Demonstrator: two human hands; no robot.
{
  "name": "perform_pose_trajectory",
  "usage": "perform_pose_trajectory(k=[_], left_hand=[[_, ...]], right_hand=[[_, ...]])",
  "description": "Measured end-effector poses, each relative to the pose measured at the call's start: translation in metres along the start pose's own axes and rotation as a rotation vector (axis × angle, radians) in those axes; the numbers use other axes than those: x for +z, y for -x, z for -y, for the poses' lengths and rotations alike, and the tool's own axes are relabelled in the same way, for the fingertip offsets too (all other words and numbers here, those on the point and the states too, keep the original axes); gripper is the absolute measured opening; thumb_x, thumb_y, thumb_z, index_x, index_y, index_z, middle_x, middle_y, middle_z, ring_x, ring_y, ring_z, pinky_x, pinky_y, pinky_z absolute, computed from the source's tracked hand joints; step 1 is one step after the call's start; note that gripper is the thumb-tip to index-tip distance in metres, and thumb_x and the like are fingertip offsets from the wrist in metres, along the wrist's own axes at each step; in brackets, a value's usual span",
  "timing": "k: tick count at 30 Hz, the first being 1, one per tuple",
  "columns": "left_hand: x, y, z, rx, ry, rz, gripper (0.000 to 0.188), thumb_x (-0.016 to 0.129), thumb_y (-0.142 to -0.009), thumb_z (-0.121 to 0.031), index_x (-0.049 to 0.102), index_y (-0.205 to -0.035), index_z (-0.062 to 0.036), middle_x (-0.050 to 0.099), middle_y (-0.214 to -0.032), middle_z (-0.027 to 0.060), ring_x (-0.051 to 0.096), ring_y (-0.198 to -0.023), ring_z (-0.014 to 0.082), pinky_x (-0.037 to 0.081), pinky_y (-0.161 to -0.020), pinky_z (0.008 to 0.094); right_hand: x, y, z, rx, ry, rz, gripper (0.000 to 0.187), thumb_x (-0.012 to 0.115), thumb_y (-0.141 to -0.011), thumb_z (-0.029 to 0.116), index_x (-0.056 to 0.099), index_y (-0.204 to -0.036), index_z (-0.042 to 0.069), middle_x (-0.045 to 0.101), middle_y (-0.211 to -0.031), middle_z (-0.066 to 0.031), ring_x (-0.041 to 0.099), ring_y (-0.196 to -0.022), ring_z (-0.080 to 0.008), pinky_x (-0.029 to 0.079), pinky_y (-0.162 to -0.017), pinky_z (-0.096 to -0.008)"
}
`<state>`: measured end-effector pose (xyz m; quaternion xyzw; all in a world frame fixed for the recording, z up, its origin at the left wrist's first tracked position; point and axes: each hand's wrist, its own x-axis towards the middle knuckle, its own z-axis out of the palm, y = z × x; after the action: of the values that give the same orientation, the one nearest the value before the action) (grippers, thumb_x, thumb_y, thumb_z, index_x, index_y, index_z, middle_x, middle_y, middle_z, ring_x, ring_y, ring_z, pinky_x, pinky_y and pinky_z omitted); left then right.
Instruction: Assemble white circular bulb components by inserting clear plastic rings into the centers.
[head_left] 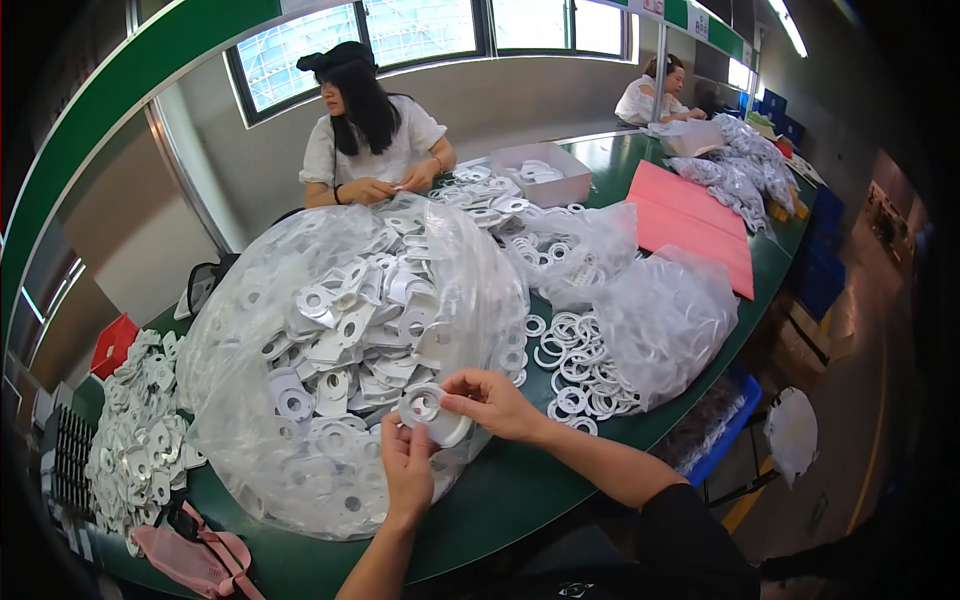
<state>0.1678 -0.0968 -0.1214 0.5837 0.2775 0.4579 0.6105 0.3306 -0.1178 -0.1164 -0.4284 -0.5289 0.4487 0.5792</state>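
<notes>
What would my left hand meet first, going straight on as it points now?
Past the held white part, your left hand would likely meet white pieces in the clear bag; depth is unclear.

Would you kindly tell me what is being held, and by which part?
A white ringed piece: left hand at its lower left edge, right hand at its upper right.

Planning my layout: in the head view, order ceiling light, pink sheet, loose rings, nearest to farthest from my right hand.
1. Loose rings: right of your right hand.
2. Pink sheet: farther up the table, right.
3. Ceiling light: overhead, upper right.
</notes>
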Motion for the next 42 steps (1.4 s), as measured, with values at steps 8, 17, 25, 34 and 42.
perform_pose_trajectory(k=[8, 17, 25, 34, 42], left_hand=[[-0.006, 0.002, -0.003, -0.217, 0.124, 0.165, 0.032, 0.032, -0.098, -0.026, 0.050, -0.099, -0.0003, 0.054, -0.093, 0.0057, 0.053, -0.087, 0.0126, 0.047, -0.077, 0.0282], [-0.008, 0.003, -0.003, 0.102, -0.620, 0.084, 0.023, 0.043, -0.092, -0.019, 0.052, -0.083, -0.0007, 0.054, -0.068, 0.0189, 0.055, -0.062, 0.0321, 0.040, -0.056, 0.0361], [-0.016, -0.004, 0.003, 0.067, -0.599, 0.077, 0.025, 0.045, -0.092, -0.021, 0.055, -0.082, -0.0004, 0.056, -0.065, 0.0156, 0.055, -0.056, 0.0265, 0.041, -0.054, 0.0343], [0.007, 0.001, 0.008, 0.072, -0.080, 0.023, 0.033, 0.055, -0.088, -0.008, 0.041, -0.117, 0.0003, 0.061, -0.097, 0.0106, 0.059, -0.092, 0.0161, 0.047, -0.080, 0.0278], [-0.004, 0.007, 0.005, 0.122, -0.519, 0.051, 0.050, 0.059, -0.083, -0.013, 0.040, -0.128, -0.0047, 0.062, -0.083, 0.0197, 0.064, -0.073, 0.0290, 0.050, -0.064, 0.0343]], right_hand=[[-0.006, 0.001, 0.010, -0.083, 0.255, 0.086, 0.015, 0.055, -0.088, 0.011, 0.061, -0.096, 0.000, 0.061, -0.084, -0.0034, 0.053, -0.078, -0.0079, 0.043, -0.073, -0.0228], [-0.009, 0.002, 0.013, -0.141, 0.416, 0.148, 0.011, 0.057, -0.085, 0.009, 0.059, -0.092, 0.000, 0.061, -0.083, -0.0100, 0.058, -0.077, -0.0160, 0.045, -0.069, -0.0258], [-0.007, 0.004, 0.014, -0.143, 0.517, 0.136, 0.013, 0.060, -0.085, 0.010, 0.059, -0.091, -0.001, 0.062, -0.080, -0.0057, 0.060, -0.075, -0.0125, 0.046, -0.069, -0.0250], [0.000, 0.001, -0.006, 0.126, -0.201, -0.134, 0.011, 0.058, -0.089, 0.014, 0.057, -0.091, 0.003, 0.060, -0.081, 0.0007, 0.053, -0.070, -0.0031, 0.041, -0.062, -0.0171], [0.017, 0.002, -0.001, 0.030, 0.492, -0.326, 0.031, 0.078, -0.068, 0.024, 0.055, -0.071, 0.003, 0.054, -0.059, -0.0017, 0.048, -0.055, -0.0067, 0.038, -0.049, -0.0224]])
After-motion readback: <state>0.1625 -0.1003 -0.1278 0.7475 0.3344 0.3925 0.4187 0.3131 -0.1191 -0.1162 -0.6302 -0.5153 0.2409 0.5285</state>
